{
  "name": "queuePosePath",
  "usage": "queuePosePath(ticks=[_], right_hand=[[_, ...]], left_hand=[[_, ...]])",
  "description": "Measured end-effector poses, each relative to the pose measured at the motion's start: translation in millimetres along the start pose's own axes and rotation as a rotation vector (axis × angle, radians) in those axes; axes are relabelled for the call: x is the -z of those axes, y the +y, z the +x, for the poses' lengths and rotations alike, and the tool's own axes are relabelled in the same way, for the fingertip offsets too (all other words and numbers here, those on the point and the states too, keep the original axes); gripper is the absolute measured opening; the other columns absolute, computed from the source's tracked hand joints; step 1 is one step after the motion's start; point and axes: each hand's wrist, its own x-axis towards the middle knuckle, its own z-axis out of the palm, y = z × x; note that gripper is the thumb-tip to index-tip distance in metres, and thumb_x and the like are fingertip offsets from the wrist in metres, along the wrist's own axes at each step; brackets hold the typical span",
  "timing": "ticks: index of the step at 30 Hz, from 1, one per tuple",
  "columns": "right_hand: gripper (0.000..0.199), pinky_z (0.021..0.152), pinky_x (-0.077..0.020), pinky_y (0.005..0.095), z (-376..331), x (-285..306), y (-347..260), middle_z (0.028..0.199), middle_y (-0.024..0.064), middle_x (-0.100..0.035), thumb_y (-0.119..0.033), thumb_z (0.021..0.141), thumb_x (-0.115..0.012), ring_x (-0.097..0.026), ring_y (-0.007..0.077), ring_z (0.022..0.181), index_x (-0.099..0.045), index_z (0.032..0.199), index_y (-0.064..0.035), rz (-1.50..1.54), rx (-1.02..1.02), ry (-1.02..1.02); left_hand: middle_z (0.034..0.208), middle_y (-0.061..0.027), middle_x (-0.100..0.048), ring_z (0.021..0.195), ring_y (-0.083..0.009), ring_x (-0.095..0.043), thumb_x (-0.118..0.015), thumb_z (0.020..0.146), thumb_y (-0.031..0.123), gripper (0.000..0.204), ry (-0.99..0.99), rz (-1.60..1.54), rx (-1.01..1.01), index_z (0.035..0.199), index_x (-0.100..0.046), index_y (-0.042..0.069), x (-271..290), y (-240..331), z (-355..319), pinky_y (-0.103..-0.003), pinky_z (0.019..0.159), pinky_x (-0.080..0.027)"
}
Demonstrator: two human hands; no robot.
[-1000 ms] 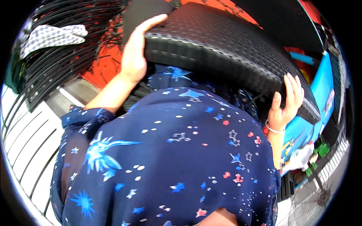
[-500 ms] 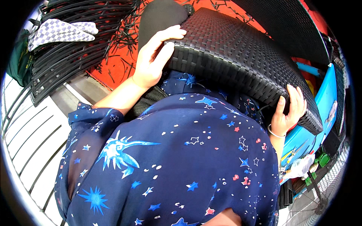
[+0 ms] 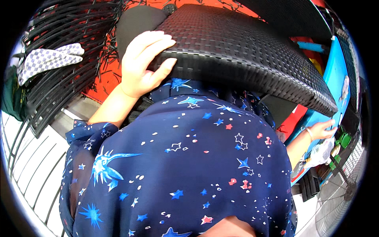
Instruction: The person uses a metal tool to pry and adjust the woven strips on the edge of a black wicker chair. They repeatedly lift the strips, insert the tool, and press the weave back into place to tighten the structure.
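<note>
- In the head view, a black woven panel point(image 3: 237, 43) is spanning the space in front of the person, from the upper middle toward the right, its woven top facing up and its thick near side facing the navy star-print shirt point(image 3: 189, 158).
- The hands are standing well apart, each doing something different.
- The left hand point(image 3: 144, 65) is clamping the panel's near left corner, its fingers lying over the top and its thumb pressing against the side.
- The right hand point(image 3: 321, 131) is hanging below the panel's right corner, apart from it, with the thumb and fingers slightly parted; I cannot tell whether it is holding anything. A pale bracelet point(image 3: 309, 132) is circling that wrist.
- A blue table point(image 3: 338, 75) is showing under and beyond the panel's right end, next to the right hand.
- A clear plastic bag point(image 3: 319, 153) is lying just below the right hand, and a green object point(image 3: 344, 139) is sitting to its right.
- A wire fan guard point(image 3: 348, 191) is filling the lower right.
- On the left, long black strips point(image 3: 59, 93) are running in curves, with a checked cloth point(image 3: 51, 60) resting across them.
- A red surface point(image 3: 96, 93) is showing between the strips and the left forearm.
</note>
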Motion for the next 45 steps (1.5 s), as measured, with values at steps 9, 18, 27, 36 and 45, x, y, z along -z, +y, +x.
queuePosePath(ticks=[9,18,27,36,45], right_hand=[[0.058,0.090,-0.0574,0.0492,22.6,-82.0,-5.6,0.118,0.0264,-0.065,-0.041,0.099,-0.052,-0.068,0.0367,0.101,-0.061,0.119,0.0122,0.785,-0.506,0.019],[0.098,0.121,-0.0249,0.0469,106.8,-173.7,-58.1,0.149,0.0392,-0.038,-0.075,0.083,-0.066,-0.029,0.0456,0.144,-0.056,0.141,0.0030,0.312,-0.182,0.055],[0.102,0.117,-0.0351,0.0474,156.9,-219.4,-100.0,0.158,0.0276,-0.030,-0.090,0.077,-0.052,-0.041,0.0453,0.141,-0.049,0.153,-0.0210,0.141,0.036,-0.069],[0.082,0.118,-0.0350,0.0457,137.3,-187.8,-145.3,0.158,0.0270,-0.029,-0.052,0.090,-0.072,-0.040,0.0440,0.141,-0.041,0.153,-0.0090,0.322,-0.021,-0.117],[0.081,0.105,-0.0474,0.0392,-10.8,-192.1,-111.6,0.144,0.0196,-0.052,-0.047,0.086,-0.080,-0.057,0.0297,0.122,-0.050,0.145,-0.0009,0.683,-0.225,-0.183]], left_hand=[[0.109,-0.0161,-0.071,0.100,-0.0312,-0.069,-0.066,0.088,0.008,0.023,0.049,0.025,-0.045,0.108,-0.074,-0.001,-2.4,-6.1,28.7,-0.039,0.091,-0.054],[0.106,-0.0122,-0.072,0.103,-0.0270,-0.068,-0.059,0.100,0.010,0.018,0.195,0.199,-0.138,0.108,-0.073,0.002,16.6,-60.5,176.6,-0.039,0.096,-0.050],[0.126,-0.0231,-0.062,0.115,-0.0371,-0.060,-0.073,0.086,0.058,0.082,0.039,0.616,-0.283,0.134,-0.054,-0.006,-38.3,-32.8,284.8,-0.046,0.103,-0.045],[0.119,-0.0213,-0.067,0.112,-0.0357,-0.066,-0.075,0.082,0.064,0.086,-0.190,0.607,-0.251,0.138,-0.053,0.003,-83.3,24.4,346.0,-0.044,0.099,-0.050],[0.131,-0.0204,-0.063,0.122,-0.0349,-0.062,-0.085,0.076,0.052,0.087,-0.312,0.423,-0.254,0.141,-0.052,0.004,-47.7,-0.5,346.9,-0.043,0.106,-0.048]])
